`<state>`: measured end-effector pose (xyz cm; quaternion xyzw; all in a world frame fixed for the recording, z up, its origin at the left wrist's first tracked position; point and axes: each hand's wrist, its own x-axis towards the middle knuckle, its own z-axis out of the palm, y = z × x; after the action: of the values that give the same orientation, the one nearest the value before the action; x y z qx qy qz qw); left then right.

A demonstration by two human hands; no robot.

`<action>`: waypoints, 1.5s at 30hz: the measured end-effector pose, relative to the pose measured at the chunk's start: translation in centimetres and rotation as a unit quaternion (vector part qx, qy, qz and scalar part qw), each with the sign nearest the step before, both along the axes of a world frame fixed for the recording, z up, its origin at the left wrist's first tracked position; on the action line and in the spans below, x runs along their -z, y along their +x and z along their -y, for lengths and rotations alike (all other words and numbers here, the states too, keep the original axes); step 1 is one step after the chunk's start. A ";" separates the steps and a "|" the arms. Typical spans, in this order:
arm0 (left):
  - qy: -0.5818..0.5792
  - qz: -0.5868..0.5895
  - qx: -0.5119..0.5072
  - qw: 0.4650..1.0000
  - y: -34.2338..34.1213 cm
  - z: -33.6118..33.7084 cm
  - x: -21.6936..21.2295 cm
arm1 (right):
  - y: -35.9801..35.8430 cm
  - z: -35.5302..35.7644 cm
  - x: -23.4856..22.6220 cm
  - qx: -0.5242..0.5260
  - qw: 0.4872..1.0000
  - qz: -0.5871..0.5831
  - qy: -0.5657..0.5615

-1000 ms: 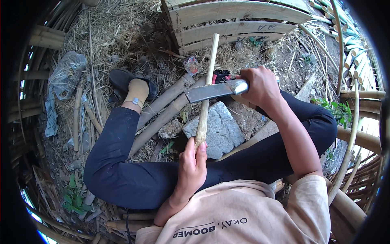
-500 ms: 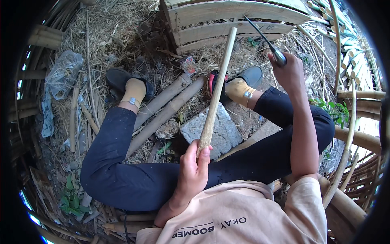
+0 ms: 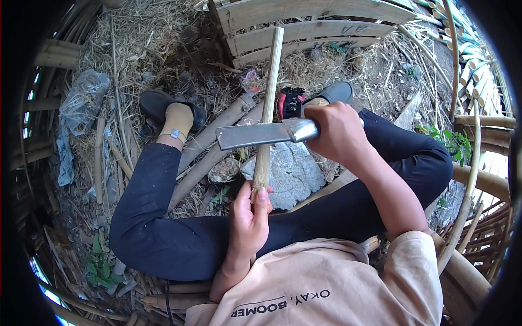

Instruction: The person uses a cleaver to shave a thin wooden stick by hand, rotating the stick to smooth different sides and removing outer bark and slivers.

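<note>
My left hand (image 3: 250, 217) is closed round the lower end of a pale wooden stick (image 3: 271, 81), which stands up and away from me. In my right hand (image 3: 337, 130) is the metal handle of a machete (image 3: 253, 136) with a broad, square-ended blade. The blade lies crosswise over the stick, a little above my left hand, its flat side facing up. Whether its edge touches the wood I cannot tell. Below the blade, a large grey stone (image 3: 291, 176) sits on the ground between my legs.
Two bamboo poles (image 3: 209, 155) lie left of the stone. A slatted wooden crate (image 3: 315, 32) stands ahead. Cut bamboo (image 3: 476, 81) is piled at far right, a plastic bag (image 3: 84, 100) lies left, and a red-and-black object (image 3: 291, 103) rests by my right shoe.
My right hand has swung the machete down and left from its raised position, so the blade now crosses the stick. The stick and my left hand have shifted slightly left, the stick more upright.
</note>
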<state>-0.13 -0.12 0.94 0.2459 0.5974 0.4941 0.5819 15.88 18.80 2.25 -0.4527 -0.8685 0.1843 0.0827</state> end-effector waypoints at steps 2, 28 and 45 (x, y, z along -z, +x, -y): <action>0.003 -0.049 0.027 0.998 0.3 0.1 0.1 | 0.3 -0.8 1.1 0.009 1.000 0.006 0.001; 0.076 -0.177 0.120 0.974 2.6 0.4 -0.3 | 7.6 -8.7 -0.6 0.247 0.961 0.034 0.118; 0.002 -0.068 0.041 0.997 0.8 0.1 -0.1 | 2.9 -2.7 -2.4 0.090 0.985 -0.145 -0.038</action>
<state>0.63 -0.24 1.09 0.3042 0.6240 0.4529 0.5594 18.81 21.46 4.64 -0.4999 -0.7957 0.2726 0.2066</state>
